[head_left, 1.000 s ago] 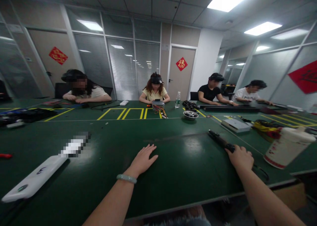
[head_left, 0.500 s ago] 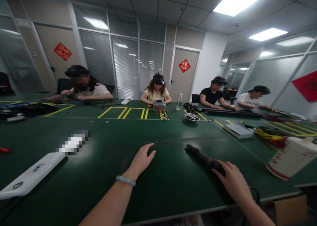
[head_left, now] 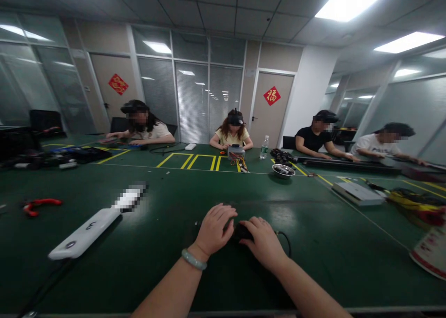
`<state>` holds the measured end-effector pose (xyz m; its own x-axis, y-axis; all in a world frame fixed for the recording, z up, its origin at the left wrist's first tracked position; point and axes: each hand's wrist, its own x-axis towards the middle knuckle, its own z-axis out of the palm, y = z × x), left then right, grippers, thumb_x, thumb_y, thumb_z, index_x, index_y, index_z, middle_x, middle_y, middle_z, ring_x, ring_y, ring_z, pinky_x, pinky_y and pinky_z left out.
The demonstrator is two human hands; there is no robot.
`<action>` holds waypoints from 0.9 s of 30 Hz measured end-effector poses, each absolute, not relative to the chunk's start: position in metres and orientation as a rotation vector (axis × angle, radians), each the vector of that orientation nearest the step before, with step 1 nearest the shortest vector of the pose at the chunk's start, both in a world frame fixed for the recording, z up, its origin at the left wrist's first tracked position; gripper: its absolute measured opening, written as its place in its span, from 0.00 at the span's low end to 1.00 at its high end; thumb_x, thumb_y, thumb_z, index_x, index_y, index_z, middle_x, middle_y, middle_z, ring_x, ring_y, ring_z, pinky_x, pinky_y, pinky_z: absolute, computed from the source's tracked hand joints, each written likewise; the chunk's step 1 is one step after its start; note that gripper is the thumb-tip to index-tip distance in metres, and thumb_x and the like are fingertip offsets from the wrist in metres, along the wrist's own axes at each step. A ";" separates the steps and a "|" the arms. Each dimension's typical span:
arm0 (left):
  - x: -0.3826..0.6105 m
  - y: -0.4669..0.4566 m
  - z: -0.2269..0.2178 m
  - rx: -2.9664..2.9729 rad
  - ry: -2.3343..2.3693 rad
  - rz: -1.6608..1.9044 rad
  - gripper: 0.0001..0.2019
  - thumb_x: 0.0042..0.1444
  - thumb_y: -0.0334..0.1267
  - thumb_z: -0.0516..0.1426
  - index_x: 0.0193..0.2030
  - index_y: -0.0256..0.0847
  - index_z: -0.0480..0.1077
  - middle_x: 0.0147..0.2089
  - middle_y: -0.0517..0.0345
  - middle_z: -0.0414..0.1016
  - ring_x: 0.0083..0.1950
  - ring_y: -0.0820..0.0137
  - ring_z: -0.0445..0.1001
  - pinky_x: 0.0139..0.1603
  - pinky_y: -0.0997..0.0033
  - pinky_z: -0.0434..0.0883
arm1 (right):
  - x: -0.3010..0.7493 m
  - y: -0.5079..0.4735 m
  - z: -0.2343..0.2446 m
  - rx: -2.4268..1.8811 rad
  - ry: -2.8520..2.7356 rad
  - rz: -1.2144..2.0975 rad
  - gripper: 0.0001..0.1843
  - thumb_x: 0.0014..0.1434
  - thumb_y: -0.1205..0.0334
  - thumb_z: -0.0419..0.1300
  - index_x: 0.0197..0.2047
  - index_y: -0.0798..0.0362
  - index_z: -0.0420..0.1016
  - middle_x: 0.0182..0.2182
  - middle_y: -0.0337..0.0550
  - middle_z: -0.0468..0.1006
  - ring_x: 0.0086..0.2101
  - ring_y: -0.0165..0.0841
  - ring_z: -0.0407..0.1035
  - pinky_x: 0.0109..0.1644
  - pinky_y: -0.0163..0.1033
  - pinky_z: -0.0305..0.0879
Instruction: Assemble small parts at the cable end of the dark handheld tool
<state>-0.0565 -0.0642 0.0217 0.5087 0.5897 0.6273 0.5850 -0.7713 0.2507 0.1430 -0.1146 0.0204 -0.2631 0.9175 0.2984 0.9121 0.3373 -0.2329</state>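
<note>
Between my two hands is a long, dark, handled tool with a black cable (head_left: 287, 243); its exact kind is hard to make out. My right hand (head_left: 262, 240) is wrapped around its black handle end (head_left: 243, 232). Curled over the tool's middle is my left hand (head_left: 215, 229), a pale green bangle on its wrist. Only a small dark tip of the tool shows left of that hand, and the rest is covered. Both hands are close together above the green table (head_left: 167, 281).
To the left lie a white elongated device (head_left: 83, 234) with a cord and red-handled pliers (head_left: 42, 204). Ahead are a metal bowl (head_left: 283, 171) and a water bottle (head_left: 265, 147). A white box (head_left: 358, 194) and a paper cup (head_left: 432, 250) stand right. Several people sit across.
My right hand has brought the tool leftward and turned it across my front. My left hand has closed over it. The view has swung left, showing the pliers more fully.
</note>
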 end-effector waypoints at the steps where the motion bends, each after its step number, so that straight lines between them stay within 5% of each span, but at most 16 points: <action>1: -0.055 -0.064 0.022 2.732 1.049 1.098 0.16 0.61 0.36 0.47 0.53 0.46 0.68 0.57 0.58 0.70 0.61 0.66 0.64 0.67 0.58 0.57 | 0.138 -0.106 0.019 -1.601 -2.239 0.020 0.22 0.57 0.59 0.62 0.56 0.45 0.69 0.45 0.45 0.72 0.47 0.43 0.64 0.54 0.46 0.57; 7: -0.048 -0.059 0.018 2.709 1.059 0.980 0.19 0.65 0.40 0.46 0.61 0.46 0.61 0.64 0.57 0.63 0.64 0.65 0.61 0.67 0.58 0.57 | 0.126 -0.063 0.010 -1.529 -2.295 0.006 0.22 0.57 0.67 0.58 0.55 0.51 0.68 0.47 0.47 0.71 0.47 0.41 0.63 0.55 0.44 0.55; 14: -0.046 -0.047 0.005 2.756 1.166 0.806 0.24 0.67 0.45 0.44 0.69 0.48 0.46 0.71 0.58 0.47 0.71 0.66 0.46 0.71 0.54 0.44 | 0.124 -0.037 0.015 -1.639 -2.371 -0.056 0.21 0.57 0.70 0.54 0.54 0.52 0.69 0.50 0.49 0.71 0.50 0.41 0.62 0.56 0.45 0.49; 21: -0.047 -0.041 -0.004 2.706 1.249 0.768 0.24 0.68 0.47 0.42 0.69 0.48 0.46 0.73 0.57 0.42 0.72 0.64 0.40 0.71 0.50 0.41 | 0.116 -0.030 0.015 -1.700 -2.325 -0.013 0.20 0.58 0.71 0.51 0.53 0.52 0.71 0.47 0.49 0.73 0.49 0.41 0.65 0.55 0.45 0.52; 25: -0.048 -0.040 -0.005 2.726 1.270 0.745 0.24 0.68 0.47 0.43 0.68 0.47 0.46 0.73 0.55 0.42 0.73 0.64 0.38 0.71 0.49 0.42 | 0.140 -0.036 0.032 -1.726 -2.262 0.055 0.28 0.55 0.63 0.60 0.59 0.51 0.66 0.51 0.49 0.71 0.50 0.41 0.65 0.54 0.42 0.55; 27: -0.045 -0.040 -0.004 2.764 1.241 0.743 0.24 0.67 0.46 0.45 0.68 0.47 0.48 0.72 0.56 0.43 0.73 0.64 0.38 0.71 0.49 0.42 | 0.160 -0.043 0.042 -1.815 -2.212 0.089 0.21 0.54 0.57 0.62 0.51 0.51 0.73 0.47 0.48 0.73 0.48 0.41 0.67 0.51 0.41 0.58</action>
